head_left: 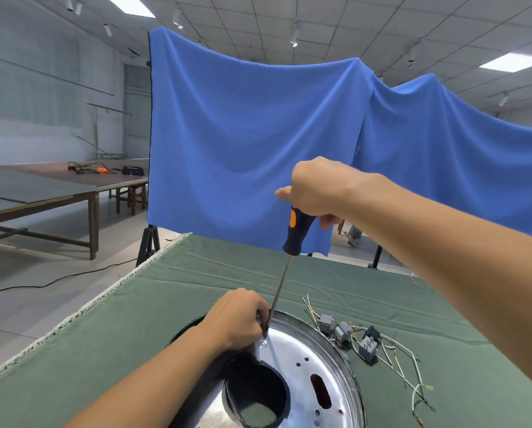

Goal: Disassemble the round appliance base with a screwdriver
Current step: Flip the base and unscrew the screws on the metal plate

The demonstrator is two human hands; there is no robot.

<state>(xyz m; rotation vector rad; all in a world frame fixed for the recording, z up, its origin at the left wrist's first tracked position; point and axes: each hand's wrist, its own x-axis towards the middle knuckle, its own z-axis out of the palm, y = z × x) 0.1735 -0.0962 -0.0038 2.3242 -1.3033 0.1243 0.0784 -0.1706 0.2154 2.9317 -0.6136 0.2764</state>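
A blue cloth [258, 134] hangs behind the green-covered worktop [172, 304], with wooden tables [73, 193] further left. The round appliance base [301, 366] lies at the worktop's near edge, its lower part cut off. Right hand [314, 186] grasps the screwdriver [298, 230] handle; left hand [240, 319] pinches its shaft at the hidden tip. Loose wired parts [366, 344] lie beside the base.

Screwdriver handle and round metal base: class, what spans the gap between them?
In the head view, only the screwdriver's thin shaft spans it, from the handle down to the base.
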